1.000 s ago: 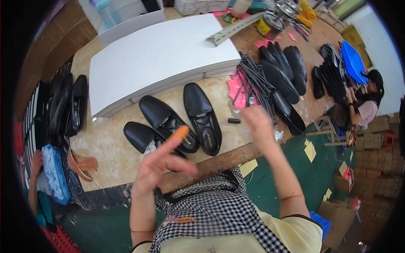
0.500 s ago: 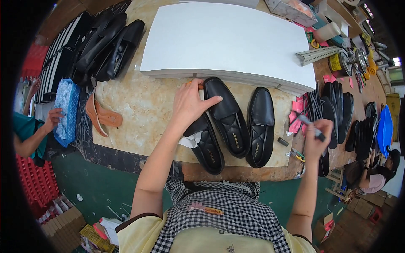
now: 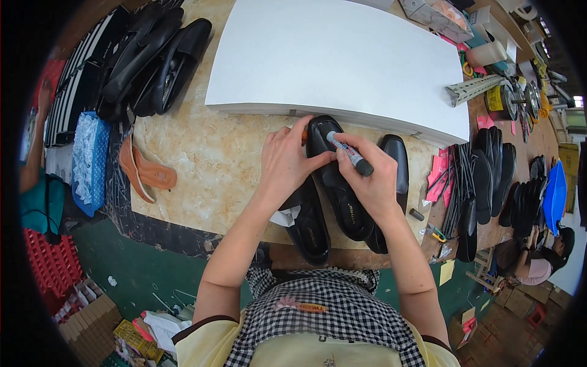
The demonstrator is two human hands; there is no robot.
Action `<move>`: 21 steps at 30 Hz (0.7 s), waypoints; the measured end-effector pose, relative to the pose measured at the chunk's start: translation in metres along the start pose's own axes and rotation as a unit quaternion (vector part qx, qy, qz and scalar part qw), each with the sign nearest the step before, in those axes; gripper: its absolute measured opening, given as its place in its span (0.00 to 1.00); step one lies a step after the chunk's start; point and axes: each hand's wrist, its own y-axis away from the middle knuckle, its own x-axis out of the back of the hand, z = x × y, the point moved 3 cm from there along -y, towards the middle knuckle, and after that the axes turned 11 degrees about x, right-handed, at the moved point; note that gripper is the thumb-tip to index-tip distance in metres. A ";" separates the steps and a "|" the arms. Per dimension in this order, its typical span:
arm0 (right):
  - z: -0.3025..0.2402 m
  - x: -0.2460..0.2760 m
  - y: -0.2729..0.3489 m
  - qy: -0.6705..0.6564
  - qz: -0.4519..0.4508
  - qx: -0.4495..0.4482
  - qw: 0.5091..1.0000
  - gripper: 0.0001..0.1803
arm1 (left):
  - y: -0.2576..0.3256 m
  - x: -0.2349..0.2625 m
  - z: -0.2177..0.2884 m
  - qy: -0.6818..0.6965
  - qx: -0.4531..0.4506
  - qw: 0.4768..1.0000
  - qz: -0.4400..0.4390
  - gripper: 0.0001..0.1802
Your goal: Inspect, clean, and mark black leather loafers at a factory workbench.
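Note:
My left hand (image 3: 286, 160) grips the toe end of a black loafer (image 3: 335, 177), its thumb against the side of the upper and its fingers toward the far side. In my right hand (image 3: 374, 174) is a marker pen (image 3: 350, 153), pale-bodied with a dark end. The pen's other end is at the loafer's toe; whether the tip touches the leather I cannot tell. A second loafer (image 3: 309, 227) lies to the left, a white scrap (image 3: 285, 216) at its side, its toe partly hidden by my left hand. To the right, a third loafer (image 3: 394, 160) is partly covered by my right hand.
Beyond the shoes rises a stack of white sheets (image 3: 336, 61). More black shoes (image 3: 177, 67) and a tan insole piece (image 3: 147, 168) are on the left. Right are a small dark cylinder (image 3: 417, 214), snips (image 3: 436, 233), black strips (image 3: 455, 177) and soles (image 3: 483, 177).
My right hand has come left with the marker pen, from the right side of the table to the middle loafer's toe. My left hand still grips that loafer.

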 end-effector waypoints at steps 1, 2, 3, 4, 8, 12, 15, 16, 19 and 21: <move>-0.001 0.001 0.000 -0.002 -0.002 0.014 1.000 0.13 | 0.001 0.001 0.001 0.001 0.000 1.000 0.000 0.41; -0.002 0.001 -0.001 -0.003 -0.004 0.027 1.000 0.13 | 0.002 0.002 0.002 0.015 -0.003 1.000 -0.001 0.40; -0.001 0.003 0.000 -0.002 -0.005 0.027 1.000 0.13 | 0.003 0.002 0.003 0.028 -0.007 1.000 -0.002 0.40; 0.002 0.006 0.000 0.015 0.000 0.015 1.000 0.13 | 0.002 0.001 0.004 0.028 -0.007 1.000 -0.001 0.40; 0.000 0.002 0.005 0.067 0.023 0.031 0.997 0.13 | 0.000 -0.002 0.006 0.028 -0.012 0.999 0.007 0.39; -0.006 -0.003 0.005 0.055 0.033 0.063 0.996 0.13 | 0.002 -0.002 -0.001 0.059 -0.065 0.995 0.042 0.41; -0.004 0.005 0.006 0.060 0.026 0.064 0.996 0.13 | 0.006 0.000 0.003 0.047 -0.035 0.998 0.032 0.41; 0.002 0.008 0.008 0.078 0.029 0.033 0.996 0.13 | 0.008 0.002 0.007 0.048 -0.036 0.998 0.032 0.41; 0.013 0.015 0.017 0.087 0.014 -0.007 0.996 0.13 | 0.011 0.006 0.010 0.066 0.000 0.998 0.009 0.39; 0.008 0.024 0.017 0.076 0.052 -0.008 0.996 0.13 | 0.013 0.004 0.009 0.043 -0.015 0.999 0.017 0.41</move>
